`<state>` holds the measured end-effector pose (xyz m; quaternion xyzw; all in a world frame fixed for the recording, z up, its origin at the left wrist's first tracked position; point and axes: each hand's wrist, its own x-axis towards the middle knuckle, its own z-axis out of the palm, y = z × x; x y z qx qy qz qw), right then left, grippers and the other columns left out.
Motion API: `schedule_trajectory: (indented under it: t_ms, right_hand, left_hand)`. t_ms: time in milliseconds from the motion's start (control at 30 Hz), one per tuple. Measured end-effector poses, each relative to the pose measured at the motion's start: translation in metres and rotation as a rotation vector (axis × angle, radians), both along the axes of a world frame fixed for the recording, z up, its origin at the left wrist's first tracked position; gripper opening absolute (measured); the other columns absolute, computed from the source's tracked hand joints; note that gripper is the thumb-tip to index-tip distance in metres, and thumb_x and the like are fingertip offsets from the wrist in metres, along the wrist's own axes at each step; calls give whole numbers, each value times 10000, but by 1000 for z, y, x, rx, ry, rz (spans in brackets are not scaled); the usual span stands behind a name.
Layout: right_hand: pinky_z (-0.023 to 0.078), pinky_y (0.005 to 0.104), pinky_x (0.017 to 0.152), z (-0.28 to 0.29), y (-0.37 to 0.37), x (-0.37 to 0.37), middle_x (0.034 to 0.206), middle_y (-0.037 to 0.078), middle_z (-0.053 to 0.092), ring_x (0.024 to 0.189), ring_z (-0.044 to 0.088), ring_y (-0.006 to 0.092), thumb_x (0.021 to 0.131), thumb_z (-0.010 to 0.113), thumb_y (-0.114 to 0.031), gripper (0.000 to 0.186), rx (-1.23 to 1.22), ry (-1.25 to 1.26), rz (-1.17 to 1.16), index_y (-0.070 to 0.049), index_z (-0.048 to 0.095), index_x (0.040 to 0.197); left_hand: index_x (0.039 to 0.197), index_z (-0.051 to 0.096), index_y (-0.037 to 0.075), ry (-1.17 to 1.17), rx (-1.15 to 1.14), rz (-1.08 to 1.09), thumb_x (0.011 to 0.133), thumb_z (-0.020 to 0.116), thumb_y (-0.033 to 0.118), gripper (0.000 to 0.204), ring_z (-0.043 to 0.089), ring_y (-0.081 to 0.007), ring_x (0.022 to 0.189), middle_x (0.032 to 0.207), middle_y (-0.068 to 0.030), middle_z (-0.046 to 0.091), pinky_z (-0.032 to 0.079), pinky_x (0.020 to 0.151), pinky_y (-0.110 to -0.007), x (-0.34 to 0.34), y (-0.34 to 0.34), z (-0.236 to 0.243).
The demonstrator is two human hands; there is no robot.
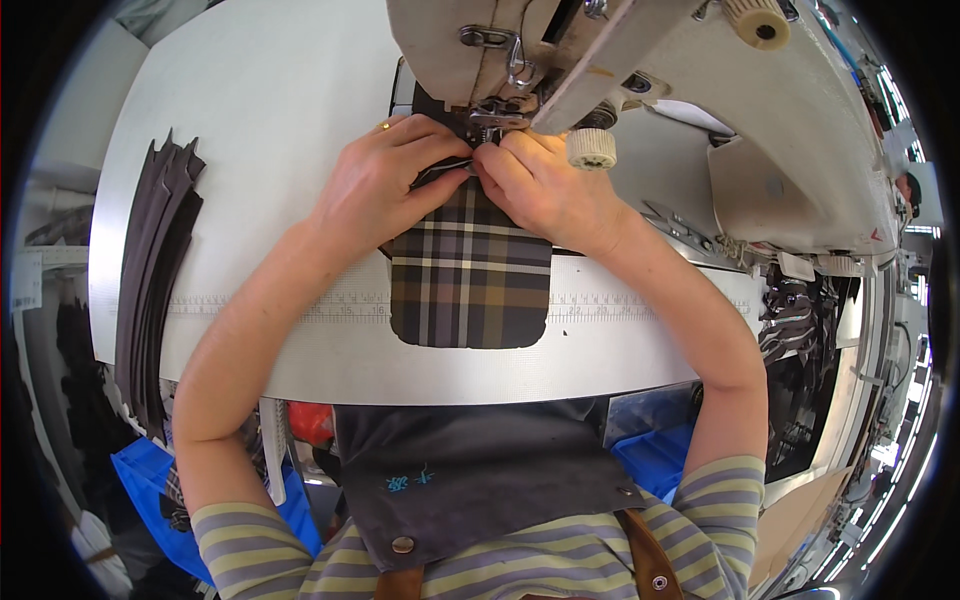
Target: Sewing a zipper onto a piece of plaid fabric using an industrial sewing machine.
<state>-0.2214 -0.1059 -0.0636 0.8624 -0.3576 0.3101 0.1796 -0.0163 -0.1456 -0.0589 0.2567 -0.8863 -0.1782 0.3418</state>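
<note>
Dark strips [160, 270] overhang the table's [250, 150] front-left corner, near a blue bin [143, 468] with plaid cloth [174, 488] at its mouth. The left hand [400, 165] pinches the plaid piece [470, 290], mid-table near the front edge; the right hand [545, 185] grips its far end.

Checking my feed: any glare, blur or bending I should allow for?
Head view: warm light brightens the right hand's knuckles; the plaid piece reads fairly crisp, its checks distinct; fisheye distortion curves the front edge of the white tabletop; the light strips at the right rim are blown out; the picture's corners fall to black.
</note>
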Motion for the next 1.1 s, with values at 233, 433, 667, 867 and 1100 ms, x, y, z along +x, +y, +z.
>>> schedule_trajectory:
  t_ms: [233, 433, 667, 867, 1100]
  right_hand:
    - [471, 336, 537, -2, -2, -2, 726, 28, 584, 614, 593, 213, 719, 707, -165, 175, -7, -15, -33, -93, 599, 836]
    - [467, 334, 550, 0, -1, -5, 732, 21, 600, 600, 590, 223, 728, 730, -159, 160, 36, -92, 15, -104, 626, 836]
    - [478, 362, 669, 14, 59, 2, 972, 72, 650, 850, 590, 254, 778, 717, -175, 206, 356, -206, 36, -52, 659, 933]
    - [461, 356, 750, 11, 83, 25, 1084, 80, 650, 912, 571, 232, 745, 676, -163, 290, 356, -72, 65, -6, 650, 988]
    - [521, 307, 618, 20, 51, 62, 883, 72, 708, 743, 678, 214, 749, 741, -72, 194, 208, -292, 2, -13, 652, 911]
  left_hand:
    - [978, 661, 57, -48, -82, 5, 768, 717, 115, 225, 619, -273, 889, 973, -70, 648, 526, 763, -376, -3, -4, -1]
    - [898, 663, 54, 31, -165, 2, 769, 719, 110, 151, 625, -270, 843, 926, -58, 647, 532, 718, -369, -9, -8, -8]
    - [891, 687, 18, 119, 7, 83, 791, 711, 62, 112, 631, -248, 780, 870, -70, 653, 525, 690, -317, -7, -5, -10]
    - [900, 715, -22, 234, 582, 61, 804, 722, 50, 120, 613, -136, 771, 835, -56, 660, 480, 708, -257, -6, -12, 1]
    - [883, 735, 4, 154, 628, -214, 802, 709, 25, 88, 607, -115, 775, 818, -38, 659, 475, 730, -250, 3, -41, 7]
